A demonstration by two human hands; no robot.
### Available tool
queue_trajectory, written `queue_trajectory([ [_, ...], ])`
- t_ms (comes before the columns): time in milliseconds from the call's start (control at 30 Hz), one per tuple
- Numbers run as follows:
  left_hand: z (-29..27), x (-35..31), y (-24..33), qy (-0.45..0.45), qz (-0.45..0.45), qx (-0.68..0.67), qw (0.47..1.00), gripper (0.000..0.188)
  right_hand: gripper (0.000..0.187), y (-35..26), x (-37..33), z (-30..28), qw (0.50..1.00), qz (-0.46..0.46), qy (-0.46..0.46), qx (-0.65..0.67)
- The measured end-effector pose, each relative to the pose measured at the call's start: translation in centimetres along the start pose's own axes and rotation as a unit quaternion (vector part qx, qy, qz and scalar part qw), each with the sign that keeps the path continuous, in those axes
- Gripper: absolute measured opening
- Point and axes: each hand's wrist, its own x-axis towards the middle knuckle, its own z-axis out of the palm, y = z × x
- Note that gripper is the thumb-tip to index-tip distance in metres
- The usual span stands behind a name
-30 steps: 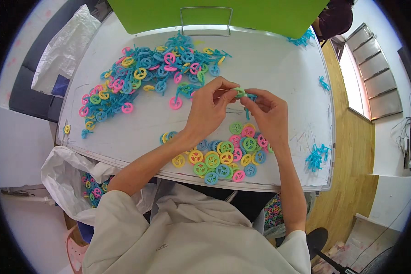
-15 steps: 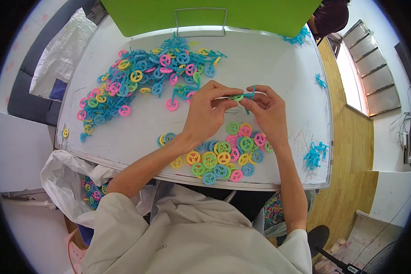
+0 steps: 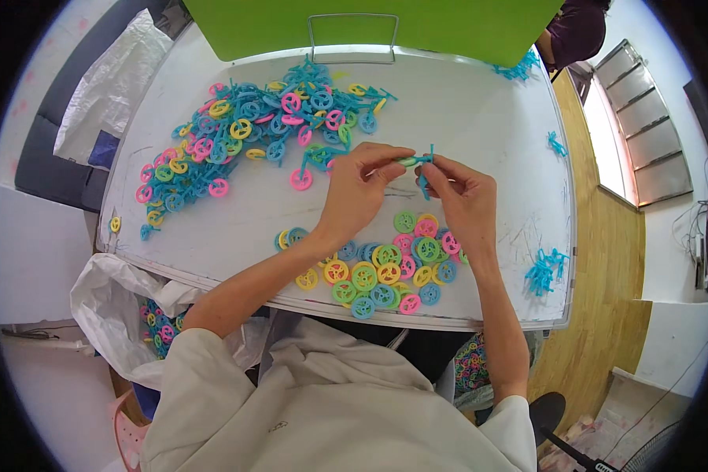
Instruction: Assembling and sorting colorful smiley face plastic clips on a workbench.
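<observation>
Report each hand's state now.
Left hand: closed, pinching a light-green round plastic wheel.
Right hand: closed, holding a blue thin-armed plastic piece.

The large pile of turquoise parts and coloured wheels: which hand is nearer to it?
Left. The left hand is close to the pile's right side; the right hand is farther right.

On our white table (image 3: 252,212) we see a heap of turquoise pieces with coloured wheels (image 3: 252,118) at far left, a yellow wheel (image 3: 116,223) by the left edge, loose wheels (image 3: 381,296) near the front and turquoise bunches (image 3: 541,274) along the right
</observation>
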Motion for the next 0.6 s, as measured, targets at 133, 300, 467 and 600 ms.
queue_trajectory([
  [133,0.4,-0.4,0.1,-0.025,0.102,0.144,0.984,0.034,0.025,-0.5,0.0,-0.4,0.997,0.045,0.001,0.066],
  [300,0.7,-0.8,0.6,-0.036,0.129,0.225,0.965,0.037,0.022,0.6,0.3,-0.5,1.000,0.012,-0.002,0.006],
  [467,0.9,-0.5,1.6,-0.070,0.050,0.095,0.992,0.038,0.023,1.3,0.3,0.0,0.988,-0.137,0.053,-0.037],
  [600,0.2,-0.2,1.0,-0.073,0.031,0.043,0.996,0.038,0.033,-0.3,-0.1,0.2,0.992,-0.119,0.017,-0.028],
])
